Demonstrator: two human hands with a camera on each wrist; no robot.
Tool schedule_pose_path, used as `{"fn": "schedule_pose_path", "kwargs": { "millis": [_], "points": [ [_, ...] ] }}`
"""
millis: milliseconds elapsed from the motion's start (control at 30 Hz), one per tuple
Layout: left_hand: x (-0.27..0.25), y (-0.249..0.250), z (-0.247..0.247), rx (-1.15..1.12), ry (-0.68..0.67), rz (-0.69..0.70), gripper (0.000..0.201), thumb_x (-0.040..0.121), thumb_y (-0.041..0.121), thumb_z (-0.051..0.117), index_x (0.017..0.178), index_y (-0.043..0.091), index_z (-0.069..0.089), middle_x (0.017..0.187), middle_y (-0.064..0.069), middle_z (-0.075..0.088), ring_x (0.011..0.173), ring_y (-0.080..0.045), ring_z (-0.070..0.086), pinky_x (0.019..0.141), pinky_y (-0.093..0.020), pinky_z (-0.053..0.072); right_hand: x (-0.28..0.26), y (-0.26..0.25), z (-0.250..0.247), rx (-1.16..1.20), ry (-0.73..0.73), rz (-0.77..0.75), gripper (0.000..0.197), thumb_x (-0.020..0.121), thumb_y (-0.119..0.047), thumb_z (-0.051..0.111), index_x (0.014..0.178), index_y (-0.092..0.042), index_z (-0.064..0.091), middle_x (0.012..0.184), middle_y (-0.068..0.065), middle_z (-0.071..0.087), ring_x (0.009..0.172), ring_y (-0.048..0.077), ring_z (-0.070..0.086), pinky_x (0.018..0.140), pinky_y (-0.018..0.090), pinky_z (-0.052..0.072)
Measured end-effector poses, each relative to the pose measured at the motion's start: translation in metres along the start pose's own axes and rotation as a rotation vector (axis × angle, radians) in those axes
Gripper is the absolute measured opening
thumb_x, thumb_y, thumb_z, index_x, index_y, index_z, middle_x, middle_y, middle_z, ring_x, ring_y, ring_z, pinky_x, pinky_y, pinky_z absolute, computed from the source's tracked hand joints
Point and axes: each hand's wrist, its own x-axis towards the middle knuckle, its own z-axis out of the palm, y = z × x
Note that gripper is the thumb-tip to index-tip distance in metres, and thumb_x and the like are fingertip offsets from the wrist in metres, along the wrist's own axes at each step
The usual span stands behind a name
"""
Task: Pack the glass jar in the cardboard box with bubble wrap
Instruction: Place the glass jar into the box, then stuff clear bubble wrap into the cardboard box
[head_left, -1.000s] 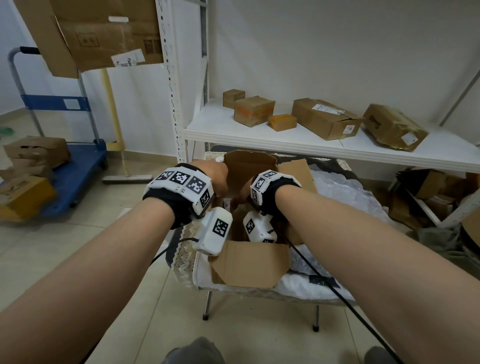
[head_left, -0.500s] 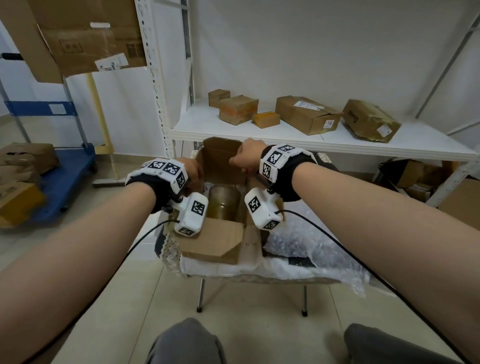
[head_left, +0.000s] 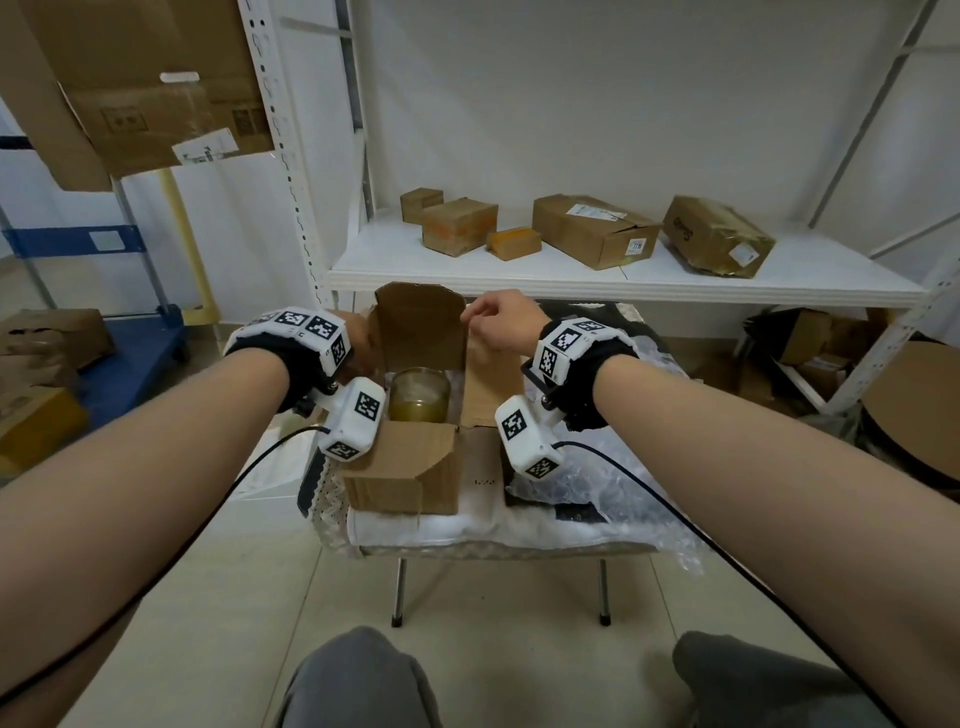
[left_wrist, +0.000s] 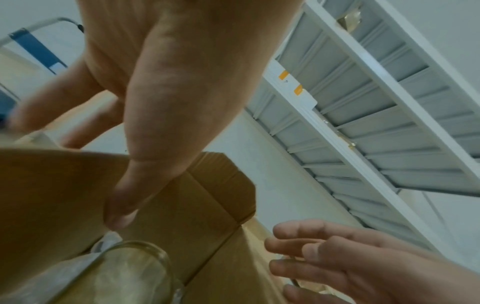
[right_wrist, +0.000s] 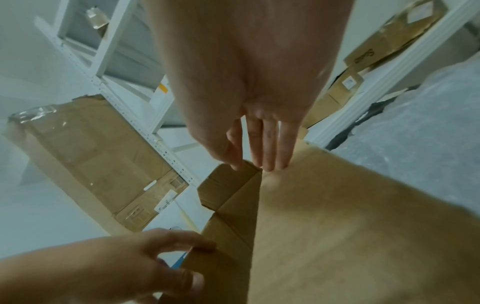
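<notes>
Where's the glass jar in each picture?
Head: the jar stands inside the open box, near the middle of the picture.
Left wrist: the jar is at the bottom left, with its rim showing.
Right wrist: the jar is not in it.
Shared landmark: the box's upright back flap.

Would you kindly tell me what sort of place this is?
Most likely a stockroom or parcel-packing room: white metal shelving holds taped cardboard parcels, a blue platform trolley carries more boxes, and an open carton with a glass jar sits beside bubble wrap.
</notes>
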Motion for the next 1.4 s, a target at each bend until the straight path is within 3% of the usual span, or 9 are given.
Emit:
{"fn": "schedule_pose_path", "kwargs": {
  "millis": [100,267,400,600,867,967,1100,1233,1400],
  "points": [
    [-0.001,0.015,-0.014,-0.016,0.169,0.017,0.028,0.076,0.036,0.07,0.092,0.013,0.072,0.094,-0.007,0.072,0.087,-0.025,0.067,0.085,-0.041,0.057,-0.003,0.005,-0.01,0.105,0.092,0.037,0.019,0.097,-0.014,0.057,0.106,-0.011,0.073,0.084,-0.008,0.061,0.09,0.017,0.06,0.09,0.038,0.057],
    [-0.041,0.08,-0.032,-0.202,0.431,0.19,0.024,0.089,0.021,0.059,0.108,0.007,0.061,0.107,-0.012,0.063,0.099,-0.031,0.061,0.086,-0.038,0.051,-0.016,0.016,-0.03,0.125,0.208,0.072,0.014,0.094,-0.016,0.057,0.086,-0.017,0.069,0.089,0.001,0.067,0.085,0.017,0.061,0.072,0.028,0.053],
    [-0.062,0.14,-0.019,-0.274,0.35,0.379,0.02,0.085,0.024,0.068,0.099,0.011,0.067,0.103,-0.007,0.067,0.096,-0.023,0.062,0.079,-0.032,0.048,-0.034,0.038,-0.052,0.139,0.248,0.181,0.016,0.094,-0.016,0.055,0.084,-0.016,0.068,0.087,0.009,0.07,0.074,0.019,0.061,0.056,0.025,0.05],
    [-0.069,0.2,0.035,-0.189,0.068,0.462,0.022,0.08,0.022,0.078,0.095,0.008,0.073,0.077,-0.001,0.069,0.063,-0.014,0.061,0.057,-0.024,0.05,-0.07,0.088,-0.07,0.121,0.207,0.349,0.019,0.094,-0.012,0.053,0.1,-0.004,0.069,0.09,0.013,0.069,0.067,0.018,0.06,0.061,0.029,0.052],
    [-0.043,0.227,0.121,0.107,-0.081,0.547,0.09,0.063,0.014,0.089,0.142,0.024,0.046,0.148,-0.007,0.037,0.129,-0.028,0.045,0.1,-0.04,0.046,-0.097,0.134,-0.067,0.189,0.155,0.454,0.016,0.094,-0.015,0.056,0.098,-0.005,0.068,0.091,0.012,0.07,0.065,0.016,0.06,0.062,0.028,0.05],
    [-0.034,0.226,0.143,0.104,-0.048,0.539,0.082,0.069,0.015,0.085,0.141,0.027,0.049,0.16,-0.002,0.022,0.139,-0.027,0.035,0.108,-0.045,0.039,-0.1,0.143,-0.066,0.237,0.182,0.461,0.012,0.093,-0.015,0.056,0.09,-0.009,0.067,0.087,0.011,0.07,0.064,0.016,0.059,0.056,0.026,0.047],
    [-0.029,0.221,0.15,-0.186,0.095,0.489,0.016,0.089,0.025,0.062,0.1,0.02,0.073,0.128,-0.006,0.064,0.117,-0.025,0.059,0.1,-0.039,0.047,-0.105,0.152,-0.072,0.273,0.298,0.416,0.02,0.094,-0.012,0.051,0.091,-0.009,0.071,0.079,0.005,0.069,0.07,0.016,0.06,0.055,0.022,0.047],
    [-0.026,0.223,0.134,-0.415,0.233,0.406,0.026,0.096,0.019,0.041,0.092,0.008,0.064,0.1,-0.016,0.068,0.094,-0.034,0.062,0.086,-0.042,0.051,-0.107,0.158,-0.081,0.272,0.645,0.422,0.023,0.091,-0.024,0.05,0.086,-0.02,0.072,0.086,0.003,0.073,0.089,0.022,0.065,0.084,0.032,0.053],
    [-0.028,0.228,0.118,-0.595,0.334,0.381,0.029,0.099,0.026,0.028,0.094,0.012,0.053,0.094,-0.011,0.07,0.082,-0.032,0.068,0.084,-0.045,0.052,-0.114,0.153,-0.097,0.222,0.91,0.507,0.024,0.098,-0.029,0.045,0.109,-0.014,0.06,0.123,0.008,0.057,0.12,0.029,0.047,0.101,0.038,0.032]
  ]
}}
